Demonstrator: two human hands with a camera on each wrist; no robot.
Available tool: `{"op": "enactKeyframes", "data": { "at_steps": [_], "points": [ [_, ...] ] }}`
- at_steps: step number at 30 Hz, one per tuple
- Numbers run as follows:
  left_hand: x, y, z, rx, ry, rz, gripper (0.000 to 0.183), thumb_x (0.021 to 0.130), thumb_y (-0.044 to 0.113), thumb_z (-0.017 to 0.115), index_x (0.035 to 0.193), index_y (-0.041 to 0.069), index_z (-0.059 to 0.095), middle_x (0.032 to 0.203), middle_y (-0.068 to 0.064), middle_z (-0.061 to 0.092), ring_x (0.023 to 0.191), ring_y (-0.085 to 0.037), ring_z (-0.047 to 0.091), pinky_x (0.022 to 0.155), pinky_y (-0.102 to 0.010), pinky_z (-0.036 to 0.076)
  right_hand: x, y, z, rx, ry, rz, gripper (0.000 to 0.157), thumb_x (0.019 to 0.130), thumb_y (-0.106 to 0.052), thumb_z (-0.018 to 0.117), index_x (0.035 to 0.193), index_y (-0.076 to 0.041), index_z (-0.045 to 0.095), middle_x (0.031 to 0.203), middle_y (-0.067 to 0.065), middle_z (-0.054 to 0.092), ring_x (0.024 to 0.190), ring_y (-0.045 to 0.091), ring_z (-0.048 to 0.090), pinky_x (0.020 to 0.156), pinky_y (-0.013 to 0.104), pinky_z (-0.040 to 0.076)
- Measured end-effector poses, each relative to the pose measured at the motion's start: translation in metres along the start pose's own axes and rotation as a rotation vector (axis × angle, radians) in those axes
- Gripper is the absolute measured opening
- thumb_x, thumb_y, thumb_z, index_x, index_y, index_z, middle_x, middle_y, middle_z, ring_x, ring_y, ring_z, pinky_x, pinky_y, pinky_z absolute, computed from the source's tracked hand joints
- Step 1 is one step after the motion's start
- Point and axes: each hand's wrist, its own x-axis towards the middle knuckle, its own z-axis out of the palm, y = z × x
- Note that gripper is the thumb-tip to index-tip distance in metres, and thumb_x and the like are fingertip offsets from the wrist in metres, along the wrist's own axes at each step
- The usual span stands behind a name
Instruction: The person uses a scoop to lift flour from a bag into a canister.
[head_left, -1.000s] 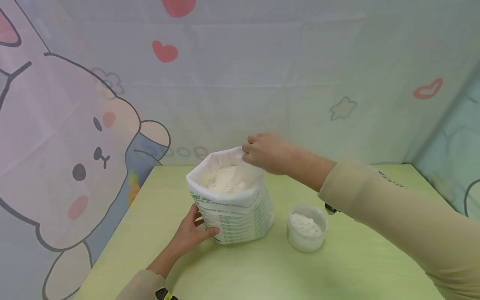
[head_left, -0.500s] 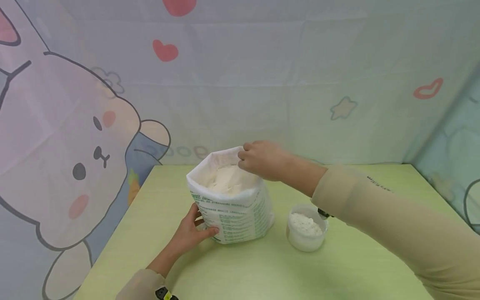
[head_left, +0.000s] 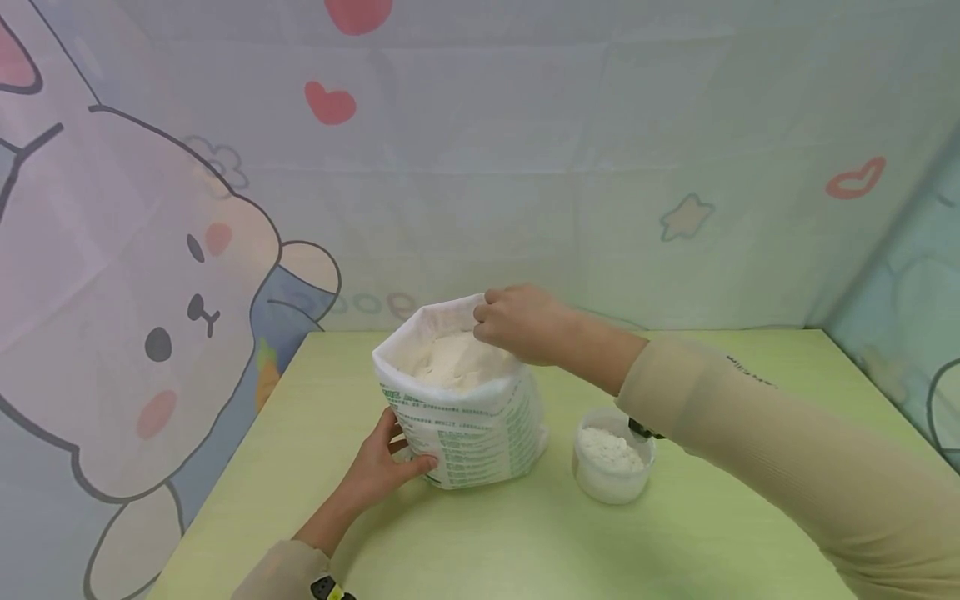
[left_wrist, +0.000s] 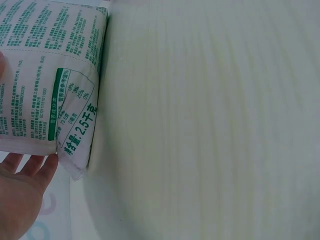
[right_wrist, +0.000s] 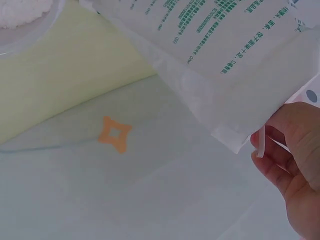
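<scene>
A white bag of flour with green print stands on the table, its top folded out and the flour showing inside. My left hand grips the bag's lower left corner, thumb on the front and fingers round the side; the left wrist view shows those fingers at the bag's edge. At the bag's right rim is my right hand, fingers curled. In the right wrist view it pinches a thin translucent white handle; whatever the handle leads to is hidden in the bag.
Right of the bag, a round translucent tub holds white flour, close under my right forearm. The light green table ends at a printed cloth backdrop, just behind the bag.
My right hand has moved a little left and down at the bag's rim, and the forearm has followed. Left hand, bag and tub have stayed in place.
</scene>
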Motion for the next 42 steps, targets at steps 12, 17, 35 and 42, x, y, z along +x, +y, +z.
{"op": "enactKeyframes", "data": {
  "at_steps": [12, 17, 35, 42],
  "points": [
    [0.008, -0.028, 0.001, -0.009, 0.029, 0.02, 0.074, 0.072, 0.025, 0.08, 0.13, 0.024, 0.034, 0.128, 0.002, 0.045, 0.122, -0.023, 0.043, 0.102, -0.041, 0.041, -0.009, 0.016, 0.002, 0.191, 0.067, 0.079, 0.016, 0.087, -0.006, 0.061, 0.1, -0.012, 0.068, 0.095, 0.003, 0.063, 0.084, 0.021, 0.054, 0.066, 0.028, 0.051],
    [0.007, -0.027, 0.001, -0.004, 0.024, 0.02, 0.073, 0.072, 0.027, 0.079, 0.129, 0.026, 0.034, 0.127, 0.003, 0.045, 0.123, -0.024, 0.043, 0.102, -0.042, 0.041, -0.016, 0.023, 0.005, 0.286, 0.126, 0.131, 0.017, 0.086, -0.004, 0.061, 0.098, -0.013, 0.069, 0.09, 0.003, 0.062, 0.084, 0.021, 0.054, 0.064, 0.029, 0.05],
    [0.009, -0.029, -0.001, 0.013, 0.029, 0.007, 0.071, 0.073, 0.022, 0.079, 0.129, 0.021, 0.035, 0.127, 0.0, 0.046, 0.124, -0.026, 0.042, 0.103, -0.043, 0.04, -0.032, 0.033, 0.016, 0.538, 0.215, 0.169, 0.015, 0.084, -0.001, 0.06, 0.097, -0.008, 0.059, 0.092, 0.005, 0.058, 0.085, 0.023, 0.055, 0.076, 0.035, 0.05],
    [0.009, -0.029, -0.001, 0.014, 0.035, -0.008, 0.072, 0.072, 0.023, 0.079, 0.129, 0.025, 0.035, 0.127, 0.003, 0.046, 0.124, -0.024, 0.043, 0.102, -0.042, 0.041, -0.035, 0.031, 0.023, 0.619, 0.239, 0.161, 0.014, 0.085, -0.001, 0.061, 0.096, -0.008, 0.056, 0.089, 0.004, 0.056, 0.077, 0.019, 0.05, 0.069, 0.031, 0.049]
  ]
}}
